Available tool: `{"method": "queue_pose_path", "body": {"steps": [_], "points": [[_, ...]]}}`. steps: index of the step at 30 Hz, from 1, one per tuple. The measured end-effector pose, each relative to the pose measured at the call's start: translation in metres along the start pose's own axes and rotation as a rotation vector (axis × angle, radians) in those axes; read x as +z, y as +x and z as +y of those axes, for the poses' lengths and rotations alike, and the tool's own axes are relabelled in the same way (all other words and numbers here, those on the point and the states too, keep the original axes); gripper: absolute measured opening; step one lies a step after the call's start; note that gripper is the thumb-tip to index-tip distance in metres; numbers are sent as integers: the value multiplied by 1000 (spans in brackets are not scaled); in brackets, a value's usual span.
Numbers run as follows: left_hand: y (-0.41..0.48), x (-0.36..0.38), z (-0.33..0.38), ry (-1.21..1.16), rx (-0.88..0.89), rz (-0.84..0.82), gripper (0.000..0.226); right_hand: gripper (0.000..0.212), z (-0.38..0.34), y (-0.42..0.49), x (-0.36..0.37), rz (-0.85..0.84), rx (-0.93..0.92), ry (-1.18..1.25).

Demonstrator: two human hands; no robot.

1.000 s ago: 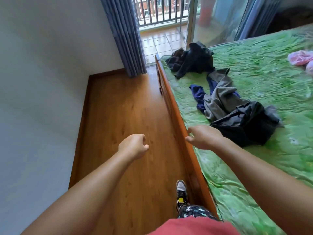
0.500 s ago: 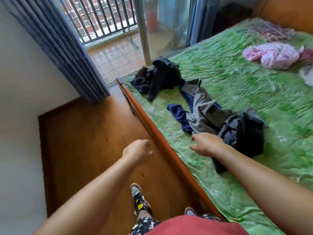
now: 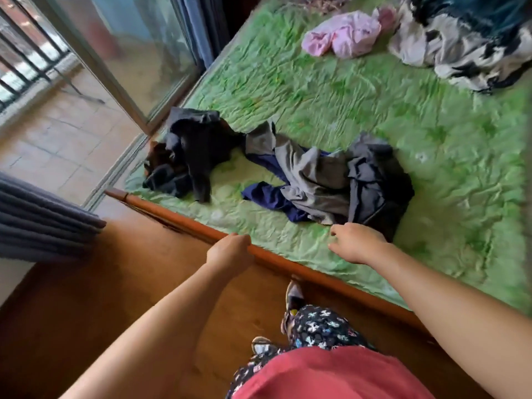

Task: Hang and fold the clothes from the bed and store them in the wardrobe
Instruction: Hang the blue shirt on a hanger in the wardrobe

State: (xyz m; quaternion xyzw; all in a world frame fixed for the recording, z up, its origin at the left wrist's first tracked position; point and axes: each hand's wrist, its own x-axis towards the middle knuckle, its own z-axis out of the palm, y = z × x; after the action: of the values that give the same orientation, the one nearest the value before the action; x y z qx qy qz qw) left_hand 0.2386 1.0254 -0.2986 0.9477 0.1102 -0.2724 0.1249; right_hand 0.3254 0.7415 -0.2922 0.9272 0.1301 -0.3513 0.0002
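Note:
A crumpled heap of grey, navy and dark clothes (image 3: 331, 180) lies on the green bed cover (image 3: 388, 105) near the bed's wooden side rail (image 3: 175, 221). A second, black heap (image 3: 190, 151) sits at the bed's corner by the balcony door. My right hand (image 3: 357, 243) hovers over the cover, fingers loosely bent, just short of the dark garment's near edge and holding nothing. Fingers curled and empty, my left hand (image 3: 230, 251) is at the rail. The wardrobe is out of view.
A pink garment (image 3: 342, 33) and a black-and-white patterned cloth (image 3: 466, 38) lie at the bed's far side. A grey curtain (image 3: 43, 220) hangs at the left beside the glass sliding door (image 3: 129, 53). I stand on the wooden floor (image 3: 86, 298) against the bed.
I have turned from the floor aisle to face the bed. Both hands have moved forward, the left up to the rail and the right over the cover toward the grey heap.

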Motion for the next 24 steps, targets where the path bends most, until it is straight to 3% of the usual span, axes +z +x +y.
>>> {"method": "queue_pose_path", "body": {"steps": [12, 20, 24], "points": [[180, 9, -12, 175, 171, -239, 43, 36, -34, 155, 47, -190, 62, 177], [307, 57, -16, 424, 300, -350, 47, 40, -47, 263, 101, -252, 126, 178], [369, 80, -15, 537, 392, -350, 49, 52, -56, 305, 135, -290, 140, 230]]}}
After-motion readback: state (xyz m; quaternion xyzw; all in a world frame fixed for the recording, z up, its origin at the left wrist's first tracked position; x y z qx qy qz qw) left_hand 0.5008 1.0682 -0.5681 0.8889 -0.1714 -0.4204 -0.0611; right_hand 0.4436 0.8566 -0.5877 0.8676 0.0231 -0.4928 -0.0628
